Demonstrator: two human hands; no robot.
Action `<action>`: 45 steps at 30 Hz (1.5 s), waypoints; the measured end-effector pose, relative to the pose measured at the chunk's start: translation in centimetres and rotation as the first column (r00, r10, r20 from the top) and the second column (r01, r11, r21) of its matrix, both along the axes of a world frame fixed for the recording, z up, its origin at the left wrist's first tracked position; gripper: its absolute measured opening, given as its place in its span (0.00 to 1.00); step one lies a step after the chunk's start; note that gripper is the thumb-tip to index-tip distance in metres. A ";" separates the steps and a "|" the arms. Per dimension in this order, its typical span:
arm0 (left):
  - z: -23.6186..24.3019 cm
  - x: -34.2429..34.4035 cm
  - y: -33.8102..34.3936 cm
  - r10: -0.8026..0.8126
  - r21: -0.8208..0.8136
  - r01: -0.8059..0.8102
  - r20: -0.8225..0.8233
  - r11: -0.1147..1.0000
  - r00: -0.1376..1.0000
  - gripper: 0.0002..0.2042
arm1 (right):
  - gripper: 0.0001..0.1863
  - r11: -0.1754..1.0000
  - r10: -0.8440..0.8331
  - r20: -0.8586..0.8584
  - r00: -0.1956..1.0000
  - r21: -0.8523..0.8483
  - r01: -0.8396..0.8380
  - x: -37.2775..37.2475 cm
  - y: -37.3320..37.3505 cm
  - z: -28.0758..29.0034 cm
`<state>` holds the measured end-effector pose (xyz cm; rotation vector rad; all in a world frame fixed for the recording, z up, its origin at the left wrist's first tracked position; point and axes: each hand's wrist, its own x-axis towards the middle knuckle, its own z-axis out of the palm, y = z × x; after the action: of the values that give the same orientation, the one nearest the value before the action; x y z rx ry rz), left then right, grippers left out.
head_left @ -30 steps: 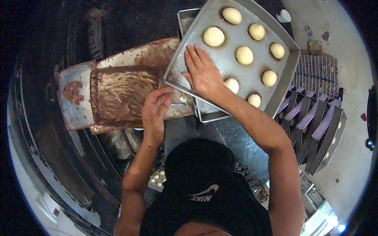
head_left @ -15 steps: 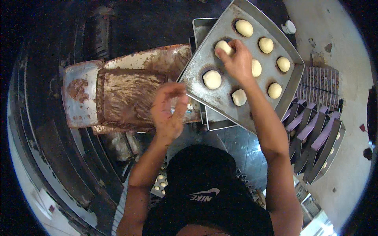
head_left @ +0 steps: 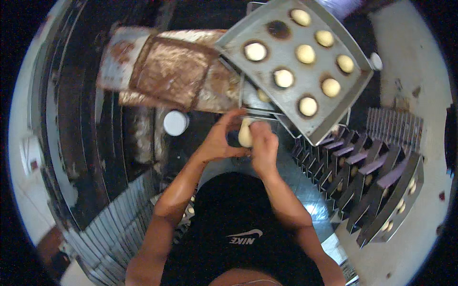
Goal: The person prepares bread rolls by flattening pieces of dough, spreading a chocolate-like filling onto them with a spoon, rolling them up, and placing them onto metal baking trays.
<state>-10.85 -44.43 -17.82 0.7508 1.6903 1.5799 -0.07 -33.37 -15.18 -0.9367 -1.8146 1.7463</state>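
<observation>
My right hand [head_left: 262,143] grips a pale dough ball [head_left: 245,133] above the floor, below the large metal tray [head_left: 348,90]. My left hand [head_left: 219,138] curves around its left side, fingers and thumb wide apart; whether they touch it is unclear. Pale dough balls [head_left: 306,54] sit on the tray, spaced apart, with a bare dark round mark [head_left: 277,29] among them. The tray rests askew on another metal pan [head_left: 253,95]. Left of these are chocolate-smeared metal sheets [head_left: 167,71].
A white round tub [head_left: 176,122] stands below the smeared sheets, a smaller white tub [head_left: 375,61] right of the tray. Stacked metal trays with purple strips [head_left: 391,176] and dough stand at right. Dark metal shelving [head_left: 71,119] fills the left; wire racks [head_left: 114,243] are lower left.
My right hand has lifted a dough ball off the tray, leaving the dark mark, and brought it down toward my body. My left hand has moved in beside it. The view has shifted.
</observation>
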 end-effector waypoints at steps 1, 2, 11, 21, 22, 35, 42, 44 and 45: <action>-1.1 0.5 -1.5 -0.014 -0.115 -0.003 -0.151 0.993 0.988 0.22 | 0.15 0.785 0.137 0.094 0.986 0.597 -0.166 0.3 -0.9 -0.8; -1.6 1.8 -3.5 0.018 -0.166 -0.003 0.091 0.986 0.996 0.23 | 0.09 0.817 0.189 0.072 0.979 0.541 -0.198 0.3 -2.2 0.8; -4.7 -2.4 -10.0 0.505 -0.081 -0.505 -0.021 0.859 0.863 0.28 | 0.22 0.876 0.113 0.284 0.952 0.425 -0.230 -9.6 -4.9 -16.6; -15.4 -15.5 -22.7 0.589 -0.160 -0.572 0.097 0.805 0.802 0.29 | 0.10 0.677 0.269 0.276 0.923 0.627 -0.385 -20.4 -8.8 -16.6; -14.8 -18.0 -23.1 0.510 -0.143 -0.535 -0.178 0.833 0.841 0.27 | 0.13 0.639 0.338 0.353 0.873 0.595 -0.488 -22.2 -9.6 -15.9; -17.0 -24.5 -25.4 0.431 -0.146 -0.411 0.149 0.900 0.890 0.22 | 0.13 0.470 0.496 0.534 0.684 0.497 -0.729 -36.2 -14.7 -17.2; -16.6 -24.5 -26.0 0.453 -0.214 -0.403 0.297 0.890 0.841 0.22 | 0.10 0.702 0.708 0.251 0.660 -0.154 -0.695 -36.1 -16.7 -12.7; -15.6 -24.7 -26.4 0.492 -0.266 -0.441 0.170 0.857 0.854 0.22 | 0.09 0.682 0.728 0.166 0.665 -0.083 -0.726 -36.1 -17.1 -7.7; -14.8 -24.9 -26.5 0.513 -0.258 -0.483 0.059 0.837 0.856 0.22 | 0.09 0.672 0.738 0.123 0.664 -0.045 -0.739 -36.0 -17.1 -5.5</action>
<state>-35.80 -70.96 -32.64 0.0757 2.0389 1.6737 -36.10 -50.50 -20.64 -0.2801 -2.5228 2.1500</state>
